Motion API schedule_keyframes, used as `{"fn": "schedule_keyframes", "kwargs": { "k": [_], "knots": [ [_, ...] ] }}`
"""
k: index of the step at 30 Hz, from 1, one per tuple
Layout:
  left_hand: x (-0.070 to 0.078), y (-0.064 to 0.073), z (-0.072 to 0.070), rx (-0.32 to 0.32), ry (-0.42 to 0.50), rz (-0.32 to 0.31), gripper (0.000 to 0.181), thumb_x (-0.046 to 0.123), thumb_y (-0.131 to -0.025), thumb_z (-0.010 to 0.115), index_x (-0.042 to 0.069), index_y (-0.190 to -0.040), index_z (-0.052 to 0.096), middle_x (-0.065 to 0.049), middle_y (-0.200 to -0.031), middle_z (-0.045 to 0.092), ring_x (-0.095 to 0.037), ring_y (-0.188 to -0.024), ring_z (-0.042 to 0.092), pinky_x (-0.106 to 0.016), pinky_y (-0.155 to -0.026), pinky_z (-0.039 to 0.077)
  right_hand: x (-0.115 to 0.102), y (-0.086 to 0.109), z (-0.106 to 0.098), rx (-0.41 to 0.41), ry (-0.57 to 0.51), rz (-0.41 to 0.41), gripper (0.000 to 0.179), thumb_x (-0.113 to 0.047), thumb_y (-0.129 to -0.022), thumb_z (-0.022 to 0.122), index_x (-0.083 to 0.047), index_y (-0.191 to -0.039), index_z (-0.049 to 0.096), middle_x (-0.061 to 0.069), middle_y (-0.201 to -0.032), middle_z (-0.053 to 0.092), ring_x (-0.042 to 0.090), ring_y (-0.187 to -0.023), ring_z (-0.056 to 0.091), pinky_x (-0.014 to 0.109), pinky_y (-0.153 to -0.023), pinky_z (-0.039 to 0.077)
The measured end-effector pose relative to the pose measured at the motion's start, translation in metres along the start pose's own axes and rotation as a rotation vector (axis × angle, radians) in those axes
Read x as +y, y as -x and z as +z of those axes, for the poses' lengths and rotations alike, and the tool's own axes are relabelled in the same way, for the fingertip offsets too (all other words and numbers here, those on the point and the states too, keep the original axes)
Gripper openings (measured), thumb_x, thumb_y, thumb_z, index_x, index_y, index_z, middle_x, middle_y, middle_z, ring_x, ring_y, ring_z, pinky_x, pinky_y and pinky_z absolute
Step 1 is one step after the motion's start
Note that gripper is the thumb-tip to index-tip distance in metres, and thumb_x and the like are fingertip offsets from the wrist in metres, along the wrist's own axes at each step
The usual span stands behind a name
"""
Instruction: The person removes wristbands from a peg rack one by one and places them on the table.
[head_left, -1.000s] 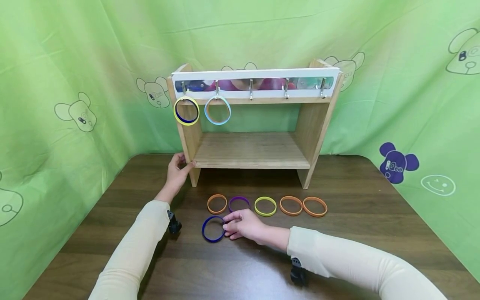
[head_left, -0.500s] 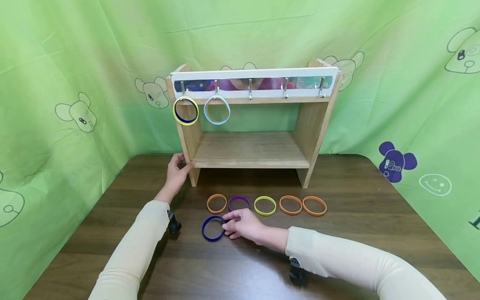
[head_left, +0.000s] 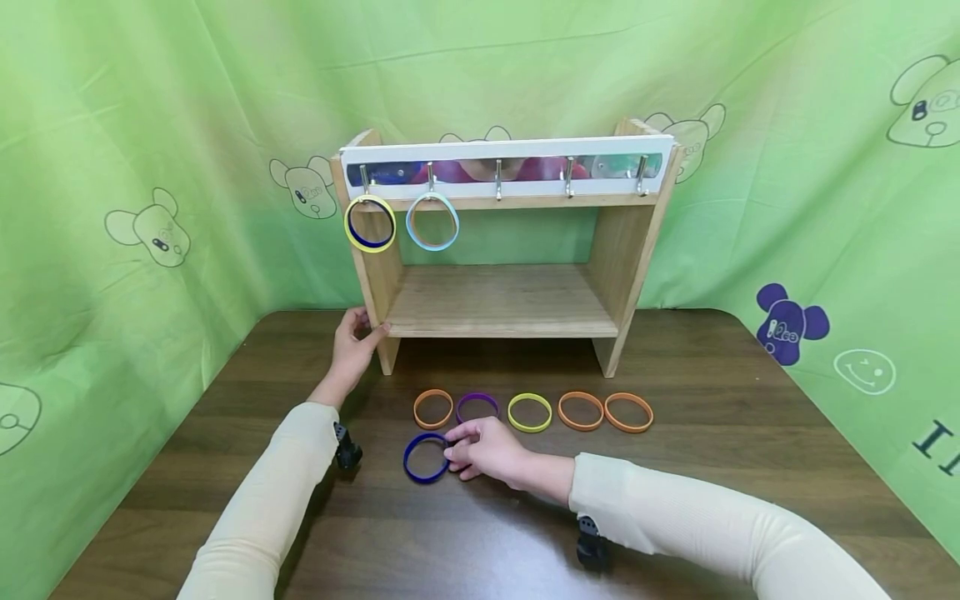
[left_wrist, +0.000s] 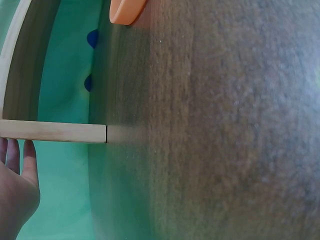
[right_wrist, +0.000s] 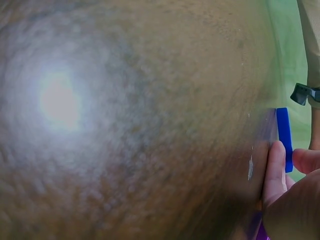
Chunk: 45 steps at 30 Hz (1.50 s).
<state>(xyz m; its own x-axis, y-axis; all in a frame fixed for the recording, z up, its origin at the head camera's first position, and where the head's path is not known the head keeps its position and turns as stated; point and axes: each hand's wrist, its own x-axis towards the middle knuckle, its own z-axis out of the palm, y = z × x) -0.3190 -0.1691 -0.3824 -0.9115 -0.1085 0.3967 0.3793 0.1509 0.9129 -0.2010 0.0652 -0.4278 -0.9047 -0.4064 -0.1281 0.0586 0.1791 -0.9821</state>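
My right hand (head_left: 487, 452) pinches a dark blue wristband (head_left: 407, 465) by its right side, low over the table. In the right wrist view the thumb and a finger stand on either side of this blue wristband (right_wrist: 283, 130). My left hand (head_left: 352, 348) holds the left side panel of a small wooden shelf (head_left: 502, 300), thumb over the front edge. In the left wrist view its fingertips touch the outer face of the side panel (left_wrist: 55, 131). Behind the right hand lie an orange wristband (head_left: 432, 427), a purple wristband (head_left: 477, 396) and a yellow wristband (head_left: 529, 430).
Two more orange wristbands, a left one (head_left: 581, 429) and a right one (head_left: 628, 430), end the row. A white hook rail (head_left: 465, 151) tops the shelf. Its first hook carries yellow (head_left: 371, 249) and dark blue bands, its second light blue (head_left: 432, 248) and orange ones. Green cloth (head_left: 187, 100) hangs behind.
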Motion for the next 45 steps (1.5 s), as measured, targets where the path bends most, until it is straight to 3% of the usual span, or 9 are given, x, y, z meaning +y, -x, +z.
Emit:
{"fn": "schedule_keyframes", "kwargs": {
  "k": [2, 6, 20, 25, 29, 33, 40, 45],
  "knots": [
    [0.009, 0.004, 0.001, 0.002, -0.016, 0.002, 0.034, -0.006, -0.089, 0.063, -0.014, -0.118, 0.048, -0.026, -0.115, 0.053, -0.032, -0.107, 0.046, -0.017, -0.077, 0.043, 0.0, 0.0, 0.0, 0.0, 0.001, 0.001, 0.03, 0.003, -0.086, 0.067, 0.014, -0.113, 0.059, 0.011, -0.082, 0.068, 0.021, -0.072, 0.067, 0.036, -0.061, 0.057],
    [0.012, 0.006, 0.001, 0.005, -0.018, -0.003, 0.034, -0.006, -0.089, 0.063, -0.014, -0.119, 0.048, -0.026, -0.116, 0.053, -0.031, -0.107, 0.046, -0.017, -0.077, 0.043, 0.002, -0.002, 0.0, 0.001, 0.007, 0.0, 0.028, 0.004, -0.086, 0.067, 0.013, -0.111, 0.06, 0.011, -0.082, 0.068, 0.021, -0.072, 0.067, 0.036, -0.061, 0.057],
    [0.01, 0.005, -0.001, -0.006, -0.013, -0.001, 0.036, -0.006, -0.089, 0.063, -0.014, -0.12, 0.048, -0.029, -0.118, 0.052, -0.029, -0.106, 0.046, -0.018, -0.079, 0.043, -0.009, -0.004, -0.01, 0.022, -0.005, -0.027, 0.024, 0.003, -0.087, 0.066, 0.013, -0.108, 0.061, 0.013, -0.084, 0.066, 0.024, -0.075, 0.068, 0.037, -0.063, 0.057],
    [0.009, 0.004, 0.0, -0.009, -0.008, 0.004, 0.035, -0.005, -0.089, 0.063, -0.014, -0.12, 0.048, -0.029, -0.119, 0.053, -0.03, -0.107, 0.046, -0.018, -0.078, 0.044, -0.021, -0.009, -0.014, 0.047, -0.002, -0.074, 0.026, 0.003, -0.088, 0.066, 0.015, -0.11, 0.06, 0.022, -0.091, 0.066, 0.027, -0.079, 0.068, 0.035, -0.064, 0.057],
    [0.009, 0.004, 0.0, -0.005, 0.004, 0.008, 0.034, -0.006, -0.089, 0.062, -0.014, -0.119, 0.049, -0.029, -0.117, 0.053, -0.031, -0.107, 0.045, -0.027, -0.084, 0.044, -0.032, -0.014, -0.014, 0.066, -0.007, -0.109, 0.026, 0.003, -0.088, 0.066, 0.014, -0.111, 0.061, 0.026, -0.095, 0.066, 0.03, -0.083, 0.068, 0.034, -0.065, 0.057],
    [0.009, 0.004, 0.0, -0.002, 0.01, 0.017, 0.033, -0.007, -0.089, 0.062, -0.015, -0.118, 0.049, -0.03, -0.117, 0.053, -0.031, -0.106, 0.046, -0.038, -0.088, 0.041, -0.046, -0.018, -0.015, 0.102, -0.011, -0.137, 0.022, 0.001, -0.087, 0.068, 0.01, -0.108, 0.064, 0.021, -0.09, 0.067, 0.034, -0.084, 0.067, 0.035, -0.066, 0.057],
    [0.008, 0.004, 0.0, -0.001, -0.007, 0.012, 0.034, -0.005, -0.089, 0.063, -0.014, -0.119, 0.049, -0.028, -0.117, 0.053, -0.032, -0.106, 0.046, -0.022, -0.079, 0.042, -0.067, -0.026, -0.022, 0.162, -0.023, -0.208, 0.02, 0.001, -0.088, 0.068, 0.006, -0.107, 0.065, 0.017, -0.09, 0.069, 0.032, -0.085, 0.068, 0.038, -0.07, 0.057],
    [0.008, 0.005, 0.001, -0.001, 0.002, 0.018, 0.034, -0.006, -0.089, 0.064, -0.014, -0.118, 0.049, -0.029, -0.116, 0.053, -0.034, -0.106, 0.046, -0.02, -0.078, 0.042, -0.087, -0.034, -0.03, 0.221, -0.094, -0.256, 0.022, 0.002, -0.09, 0.066, 0.008, -0.11, 0.063, 0.019, -0.098, 0.068, 0.025, -0.086, 0.068, 0.037, -0.073, 0.057]
  ]
}}
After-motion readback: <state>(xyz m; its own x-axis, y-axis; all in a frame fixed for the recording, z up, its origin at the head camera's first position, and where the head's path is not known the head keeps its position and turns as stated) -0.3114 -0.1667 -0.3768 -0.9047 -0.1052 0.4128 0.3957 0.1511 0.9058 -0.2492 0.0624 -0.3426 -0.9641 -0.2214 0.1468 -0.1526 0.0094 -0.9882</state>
